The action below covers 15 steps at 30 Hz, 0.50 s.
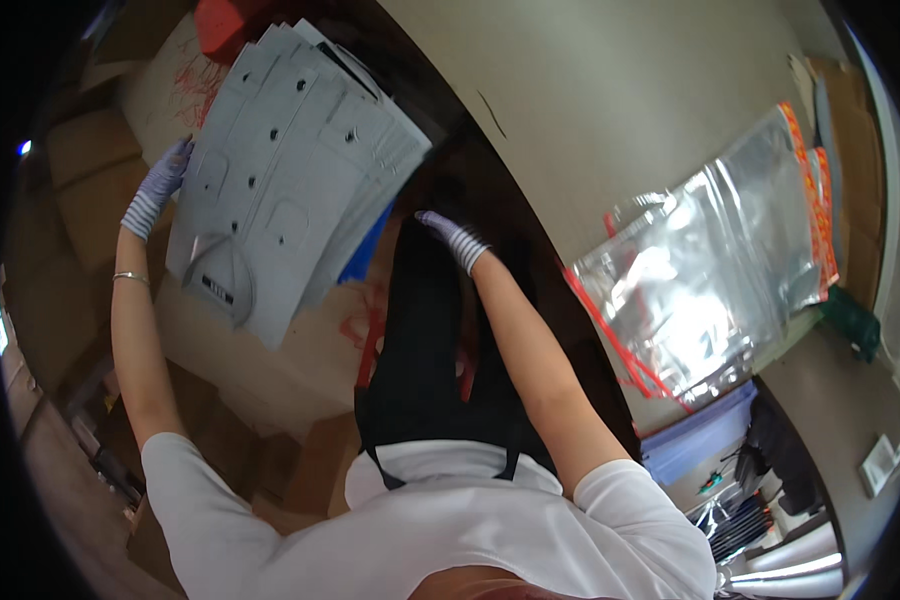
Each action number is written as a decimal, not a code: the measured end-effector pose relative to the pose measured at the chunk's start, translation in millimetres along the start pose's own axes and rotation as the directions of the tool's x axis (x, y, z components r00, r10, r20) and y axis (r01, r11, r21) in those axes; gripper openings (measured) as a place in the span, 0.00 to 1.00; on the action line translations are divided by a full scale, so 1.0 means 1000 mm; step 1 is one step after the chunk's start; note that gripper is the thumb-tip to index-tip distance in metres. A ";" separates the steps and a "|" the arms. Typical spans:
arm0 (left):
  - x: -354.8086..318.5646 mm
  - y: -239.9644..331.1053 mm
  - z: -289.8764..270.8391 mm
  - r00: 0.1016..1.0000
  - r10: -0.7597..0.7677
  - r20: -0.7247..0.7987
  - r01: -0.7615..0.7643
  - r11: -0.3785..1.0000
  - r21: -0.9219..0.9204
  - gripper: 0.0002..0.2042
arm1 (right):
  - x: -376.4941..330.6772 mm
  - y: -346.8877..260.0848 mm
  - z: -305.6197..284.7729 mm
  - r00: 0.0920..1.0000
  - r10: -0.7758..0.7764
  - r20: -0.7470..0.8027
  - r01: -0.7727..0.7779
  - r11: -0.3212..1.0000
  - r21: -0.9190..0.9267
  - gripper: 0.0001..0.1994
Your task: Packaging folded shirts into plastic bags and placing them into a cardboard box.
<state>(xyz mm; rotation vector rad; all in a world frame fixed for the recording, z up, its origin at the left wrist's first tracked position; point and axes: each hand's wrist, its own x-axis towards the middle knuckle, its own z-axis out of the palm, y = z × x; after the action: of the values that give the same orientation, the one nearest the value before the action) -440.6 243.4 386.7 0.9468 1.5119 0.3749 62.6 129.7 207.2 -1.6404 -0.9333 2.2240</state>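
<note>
A fanned stack of grey card sheets (290, 180), punched with small holes and cut-outs, is held up at the upper left. My left hand (160, 185), in a pale purple glove with a striped cuff, grips the stack's left edge. My right hand (452, 237), gloved the same way, reaches out flat just below the stack's lower right corner. Whether it touches the sheets I cannot tell. A thin bracelet sits on my left wrist.
A beige tabletop (620, 100) runs along the right, with a pile of clear plastic bags with red zip strips (710, 270) on it. Brown cardboard boxes (80, 180) stand at the left and below. A blue-lidded crate (700, 430) is at the lower right.
</note>
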 end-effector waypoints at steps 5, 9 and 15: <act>0.064 -0.038 -0.081 0.997 -0.050 -0.064 0.054 0.997 0.055 0.37 | 0.067 -0.041 0.042 0.947 -0.207 0.244 0.202 0.978 0.046 0.28; 0.134 -0.086 -0.082 0.812 -0.563 0.156 0.576 0.816 -0.052 0.28 | 0.056 -0.022 0.030 0.969 -0.063 0.239 0.020 0.984 0.178 0.26; 0.255 -0.077 -0.080 0.764 -0.592 0.257 0.613 0.790 0.000 0.27 | 0.062 -0.036 0.057 0.944 0.100 0.315 -0.226 0.891 0.395 0.23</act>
<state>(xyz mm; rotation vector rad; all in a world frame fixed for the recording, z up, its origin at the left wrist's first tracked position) -519.7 407.8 176.5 0.3724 1.4673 -0.1480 -18.4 169.7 190.9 -1.2586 -0.3193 2.5956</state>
